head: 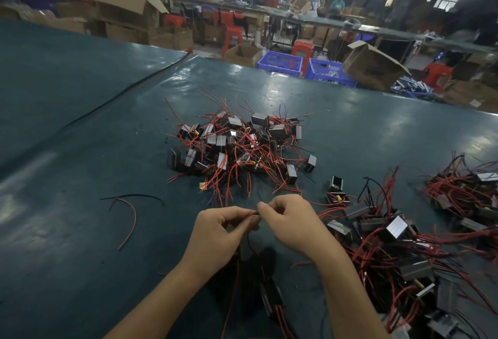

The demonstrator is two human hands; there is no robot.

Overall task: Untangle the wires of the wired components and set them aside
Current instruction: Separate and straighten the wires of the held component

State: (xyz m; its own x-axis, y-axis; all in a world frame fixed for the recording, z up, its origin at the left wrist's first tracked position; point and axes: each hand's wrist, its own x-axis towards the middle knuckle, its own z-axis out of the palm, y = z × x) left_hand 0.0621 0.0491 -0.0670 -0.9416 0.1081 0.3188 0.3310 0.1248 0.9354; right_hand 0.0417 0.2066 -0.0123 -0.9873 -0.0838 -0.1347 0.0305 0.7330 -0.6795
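A tangled heap of small black-and-silver wired components (237,147) with red and black leads lies on the dark green table, just beyond my hands. My left hand (218,233) and my right hand (291,222) meet above the near table, both pinching the same thin wire end (256,212) between thumb and fingertips. From that pinch the wires hang down to a dark component (270,298), blurred, below my wrists. A second pile of components (388,241) with red wires lies to the right of my right hand.
Loose red and black wire pieces (129,217) lie to the left. Another pile (469,193) sits at the far right edge. A seam (121,93) runs across the table cover. Beyond the table are blue crates (280,62), cardboard boxes (373,66) and people at benches.
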